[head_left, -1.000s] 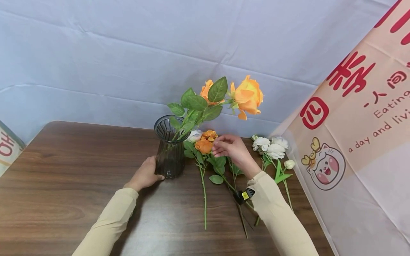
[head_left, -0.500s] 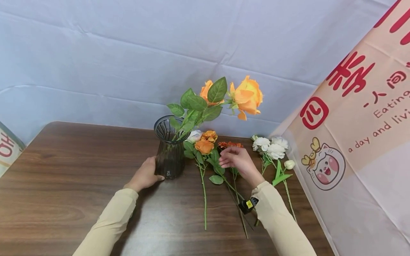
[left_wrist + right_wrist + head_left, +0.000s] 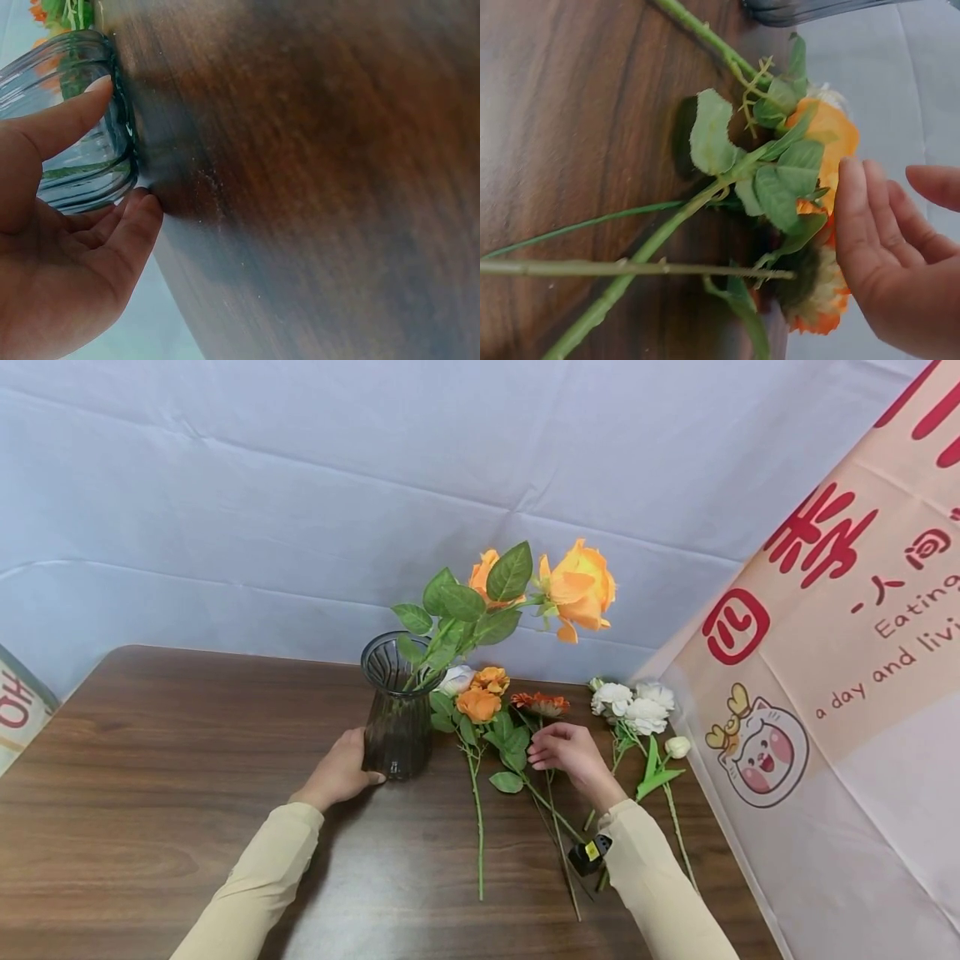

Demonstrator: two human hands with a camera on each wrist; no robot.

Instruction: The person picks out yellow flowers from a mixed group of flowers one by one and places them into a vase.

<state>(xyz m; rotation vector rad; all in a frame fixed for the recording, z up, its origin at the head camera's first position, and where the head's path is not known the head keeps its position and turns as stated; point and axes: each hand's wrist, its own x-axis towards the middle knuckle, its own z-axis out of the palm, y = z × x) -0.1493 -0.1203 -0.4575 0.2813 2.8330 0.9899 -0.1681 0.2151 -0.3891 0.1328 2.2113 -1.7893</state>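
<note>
My left hand grips the lower part of a dark ribbed glass vase. In the left wrist view, the thumb lies across the glass base and the fingers are behind it. Two large orange roses stand in the vase, leaning right. My right hand is above the loose stems, just below a red-orange daisy-like flower. The right wrist view shows its fingers fairly straight, the thumb apart and nothing between them. An orange blossom and its green leaves lie to the left.
White blossoms and a white tulip lie at the right table edge. A pale flower lies behind the vase's right side. The brown wooden table borders a pale cloth backdrop and a printed banner.
My right hand has moved down and to the right, away from the orange blossom, uncovering the red-orange flower. The left hand, vase and roses have stayed put.
</note>
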